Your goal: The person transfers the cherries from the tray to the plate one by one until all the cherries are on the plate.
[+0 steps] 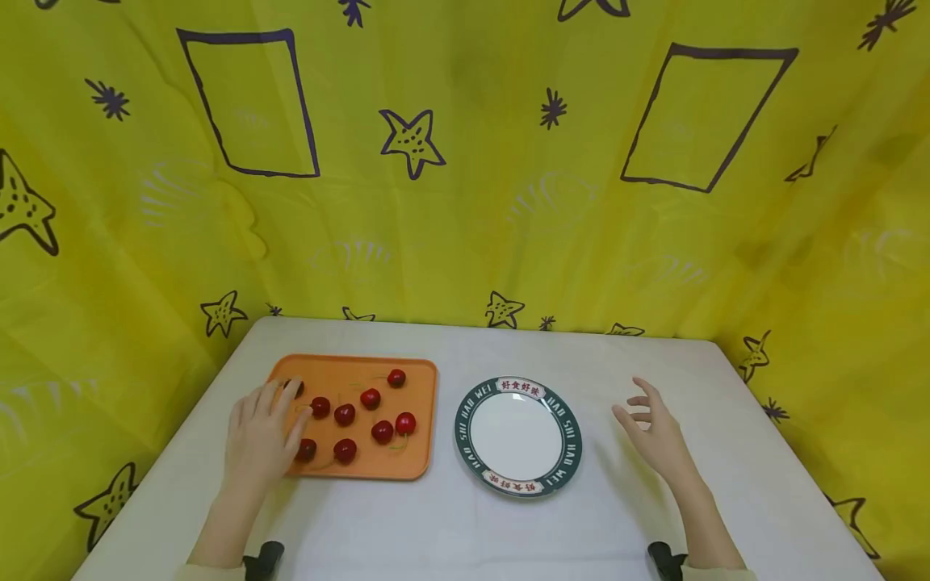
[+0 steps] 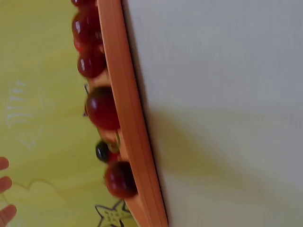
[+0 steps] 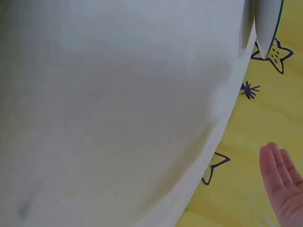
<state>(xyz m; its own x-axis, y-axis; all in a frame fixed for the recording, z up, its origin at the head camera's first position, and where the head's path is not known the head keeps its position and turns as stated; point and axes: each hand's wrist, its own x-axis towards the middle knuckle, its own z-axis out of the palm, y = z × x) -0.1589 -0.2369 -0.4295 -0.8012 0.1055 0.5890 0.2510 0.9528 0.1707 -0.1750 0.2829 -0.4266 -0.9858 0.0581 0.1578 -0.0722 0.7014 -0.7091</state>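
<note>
Several dark red cherries (image 1: 345, 415), some with thin stems, lie spread over an orange rectangular tray (image 1: 407, 466). My left hand (image 1: 256, 440) is over the tray's left end with its fingers spread and loosely bent, overlapping a cherry at the back left in the head view. Its fingertips (image 2: 5, 183) appear at the left edge of the left wrist view, apart from the cherries. A round white plate (image 1: 516, 436) with a dark green lettered rim sits right of the tray. Beyond the plate's right side, my right hand (image 1: 654, 432) holds nothing, its fingers relaxed.
The tray and plate stand side by side on a white-covered table (image 1: 436, 532). A yellow curtain (image 1: 465, 210) with drawn stars and frames hangs behind the table and along its sides. Dark bands (image 1: 265, 558) show at both wrists.
</note>
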